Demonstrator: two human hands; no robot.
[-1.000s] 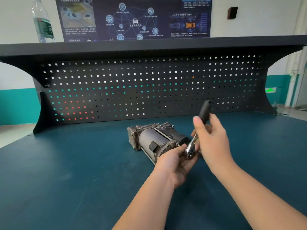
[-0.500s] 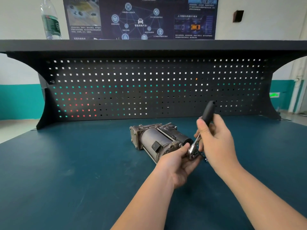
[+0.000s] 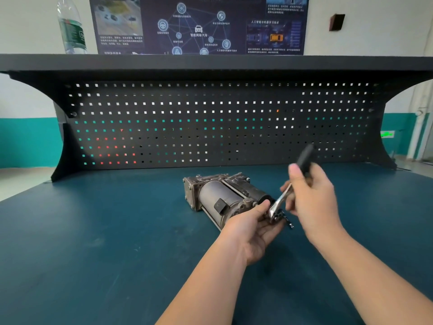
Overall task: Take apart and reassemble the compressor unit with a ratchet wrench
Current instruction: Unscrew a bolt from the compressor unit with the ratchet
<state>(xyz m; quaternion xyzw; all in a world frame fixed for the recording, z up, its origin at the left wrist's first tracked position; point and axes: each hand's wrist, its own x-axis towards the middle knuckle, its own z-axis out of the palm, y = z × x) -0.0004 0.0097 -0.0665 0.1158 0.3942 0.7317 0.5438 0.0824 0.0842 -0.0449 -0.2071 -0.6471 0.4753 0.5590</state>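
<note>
Mid-bench: compressor, ratchet wrench gripped, right hand

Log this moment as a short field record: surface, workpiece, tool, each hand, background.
surface: dark teal bench top
workpiece: compressor unit, lying on its side
tool: ratchet wrench, head at the unit's near end
left hand: grips the unit's near end
right hand: grips the wrench's black handle
background: pegboard; water bottle on the shelf
</note>
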